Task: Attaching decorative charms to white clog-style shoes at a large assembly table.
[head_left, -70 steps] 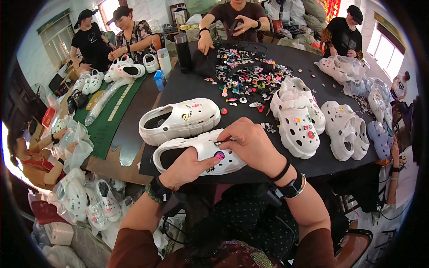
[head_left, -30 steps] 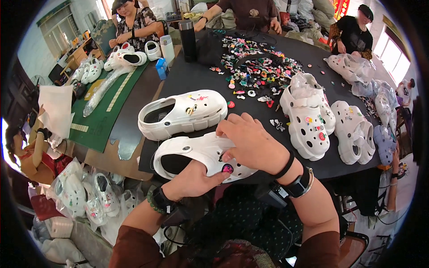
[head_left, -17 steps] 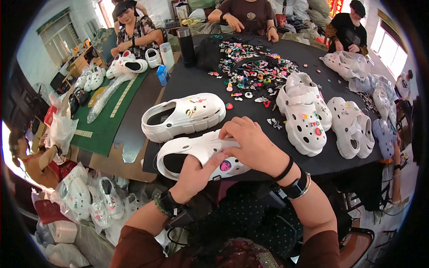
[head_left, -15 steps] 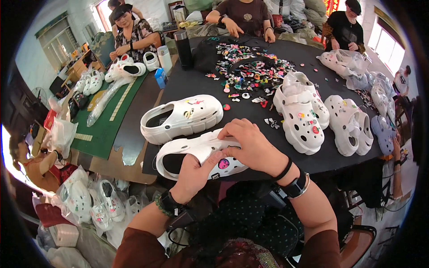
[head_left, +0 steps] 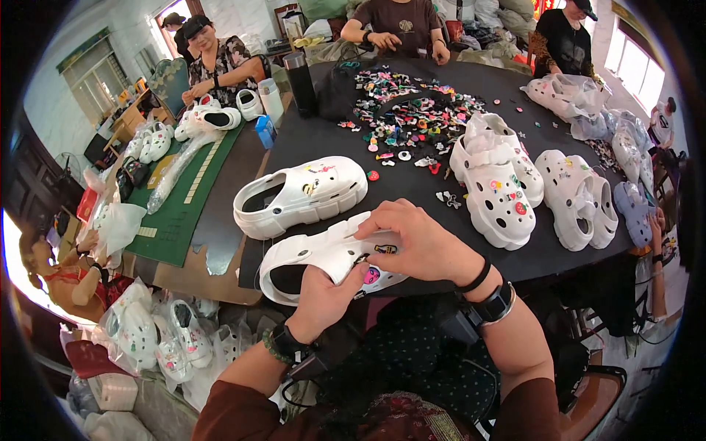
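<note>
The left hand [head_left: 323,290] is gripping the near side of a white perforated foam clog [head_left: 327,257] lying at the front edge of the round black tabletop [head_left: 412,184]. The right hand [head_left: 415,239] is pressing down on its top, fingers clenched over small colourful charms [head_left: 371,275]. A second white clog [head_left: 301,195] is sitting just behind.

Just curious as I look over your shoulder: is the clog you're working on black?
No, the clog held between the left hand and right hand is white, lying on the black table.
</note>
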Demonstrator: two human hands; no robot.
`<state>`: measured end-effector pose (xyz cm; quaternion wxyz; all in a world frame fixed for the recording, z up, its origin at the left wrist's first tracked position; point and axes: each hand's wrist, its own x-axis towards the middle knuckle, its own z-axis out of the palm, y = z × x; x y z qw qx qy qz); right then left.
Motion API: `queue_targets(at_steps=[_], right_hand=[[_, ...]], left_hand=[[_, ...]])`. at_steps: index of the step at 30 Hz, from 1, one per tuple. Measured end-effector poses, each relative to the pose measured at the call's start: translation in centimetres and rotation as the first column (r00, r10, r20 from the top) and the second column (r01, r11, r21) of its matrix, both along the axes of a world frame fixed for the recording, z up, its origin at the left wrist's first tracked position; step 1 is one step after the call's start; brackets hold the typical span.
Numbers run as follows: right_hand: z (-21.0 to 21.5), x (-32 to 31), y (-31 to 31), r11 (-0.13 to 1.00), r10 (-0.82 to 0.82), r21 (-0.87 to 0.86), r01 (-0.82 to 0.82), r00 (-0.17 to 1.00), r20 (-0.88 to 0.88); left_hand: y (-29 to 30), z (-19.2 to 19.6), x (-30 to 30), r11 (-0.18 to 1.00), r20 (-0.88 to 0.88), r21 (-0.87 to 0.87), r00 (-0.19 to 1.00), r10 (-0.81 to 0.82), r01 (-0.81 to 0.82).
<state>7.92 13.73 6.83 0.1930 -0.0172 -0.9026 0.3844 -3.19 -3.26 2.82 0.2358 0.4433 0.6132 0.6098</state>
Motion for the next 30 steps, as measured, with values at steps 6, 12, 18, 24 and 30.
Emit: queue_targets(at_steps=[6,12,18,24,30], right_hand=[[0.9,0.2,-1.6,0.987,-0.147,0.074,0.142,0.987,0.06],[1.1,0.2,-2.0,0.979,-0.183,0.108,0.175,0.981,0.07],[-0.7,0.2,0.0,0.995,-0.085,0.051,0.089,0.994,-0.064],[-2.3,0.0,0.4,0.983,-0.157,0.061,0.174,0.964,-0.215],[-3.4,-1.5,1.5,0.957,-0.275,0.016,0.291,0.918,-0.287]], left_hand=[[0.1,-0.6,0.1,1.0,-0.043,0.021,0.999,-0.016,0.017],[-0.1,-0.7,-0.4,0.999,-0.104,-0.002,0.993,-0.05,0.05],[0.1,-0.1,-0.9,0.998,0.398,0.031,0.915,-0.058,0.05],[1.0,0.8,-2.1,0.996,0.543,0.07,0.835,-0.091,0.063],[2.5,0.6,-5.2,1.0,0.532,0.021,0.847,-0.005,-0.008]])
